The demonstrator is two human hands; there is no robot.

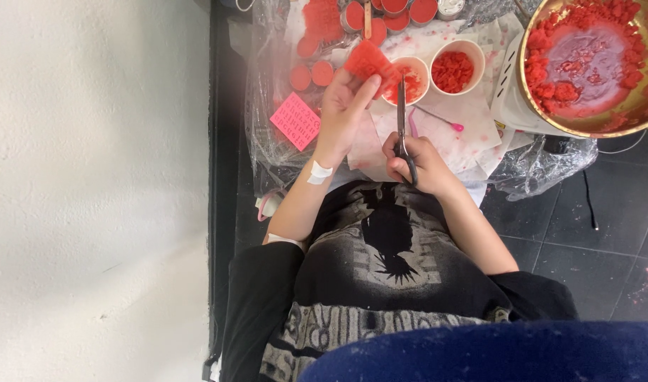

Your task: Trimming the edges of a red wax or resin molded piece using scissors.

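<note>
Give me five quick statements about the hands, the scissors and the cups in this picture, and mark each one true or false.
1. The left hand holds a flat red slab. True.
2. The right hand grips a spoon. False: it grips scissors, blades pointing toward the slab.
3. Two white cups beyond the hands hold red pieces. True.
4. The big metal bowl at upper right is filled with blue liquid. False: it holds red crumbly lumps around a glossy centre.
5. A pink card lies left of the left hand. True.
</note>
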